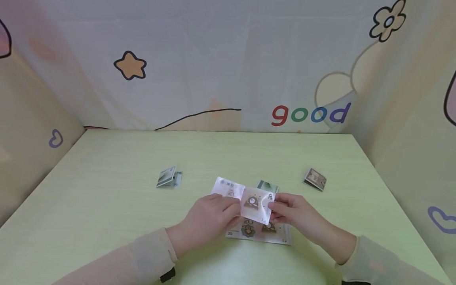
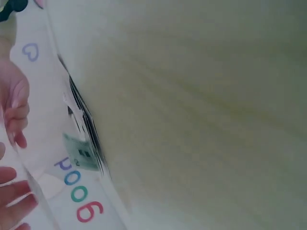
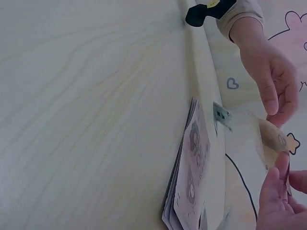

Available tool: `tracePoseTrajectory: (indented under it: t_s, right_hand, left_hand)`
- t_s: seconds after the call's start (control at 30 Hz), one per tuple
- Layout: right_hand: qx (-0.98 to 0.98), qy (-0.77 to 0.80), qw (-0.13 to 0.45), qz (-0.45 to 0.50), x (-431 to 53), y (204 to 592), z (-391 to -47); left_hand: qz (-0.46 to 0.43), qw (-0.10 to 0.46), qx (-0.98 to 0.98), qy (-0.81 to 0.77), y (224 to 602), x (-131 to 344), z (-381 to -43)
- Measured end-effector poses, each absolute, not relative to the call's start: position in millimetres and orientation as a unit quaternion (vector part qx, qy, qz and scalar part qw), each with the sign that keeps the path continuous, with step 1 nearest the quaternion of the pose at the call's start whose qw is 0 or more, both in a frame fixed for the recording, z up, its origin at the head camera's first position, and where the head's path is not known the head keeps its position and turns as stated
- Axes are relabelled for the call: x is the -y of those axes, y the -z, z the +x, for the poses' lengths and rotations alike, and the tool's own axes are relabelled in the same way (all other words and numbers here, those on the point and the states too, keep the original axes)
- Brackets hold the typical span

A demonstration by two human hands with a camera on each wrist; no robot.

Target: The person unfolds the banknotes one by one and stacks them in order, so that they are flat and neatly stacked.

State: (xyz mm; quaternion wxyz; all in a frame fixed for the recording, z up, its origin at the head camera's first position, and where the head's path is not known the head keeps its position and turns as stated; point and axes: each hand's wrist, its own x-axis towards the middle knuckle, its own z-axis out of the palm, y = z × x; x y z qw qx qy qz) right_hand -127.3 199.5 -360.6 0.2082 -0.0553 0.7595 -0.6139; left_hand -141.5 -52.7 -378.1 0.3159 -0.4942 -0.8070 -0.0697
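Banknote point(image 1: 253, 204), its long axis slanting left to right, is above a note pile point(image 1: 258, 235); the right hand point(image 1: 299, 215) pinches its right end, the left hand point(image 1: 213, 213) overlaps its left half, grip unclear.

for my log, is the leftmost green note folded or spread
Folded: the green note shows one flap raised over the other, with a gap between them.

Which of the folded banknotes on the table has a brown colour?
The folded brown banknote, lying right of the held 20 banknote; the folded green banknote lies to the left instead.
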Motion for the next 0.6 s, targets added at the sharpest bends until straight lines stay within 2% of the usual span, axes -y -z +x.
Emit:
tracePoseTrajectory:
  t_s: [0.1,0.2,0.33,0.43,0.6]
  right_hand:
    - [-0.765,0.607,0.206,-0.053,-202,361,-128]
    - [-0.771,0.601,0.205,-0.049,-205,360,-128]
    - [-0.777,0.592,0.207,-0.047,-208,360,-128]
    - [-0.782,0.587,0.205,-0.036,-210,361,-128]
    - [-0.790,0.584,0.185,0.003,-213,364,-129]
  left_hand:
    - [-0.411,0.218,0.872,0.154,377,60,-145]
    - [-0.284,0.080,0.917,0.269,374,66,-151]
    - [-0.126,-0.067,0.879,0.455,375,71,-162]
    - [-0.074,-0.120,0.832,0.537,378,74,-167]
    - [-0.040,-0.166,0.793,0.584,378,75,-166]
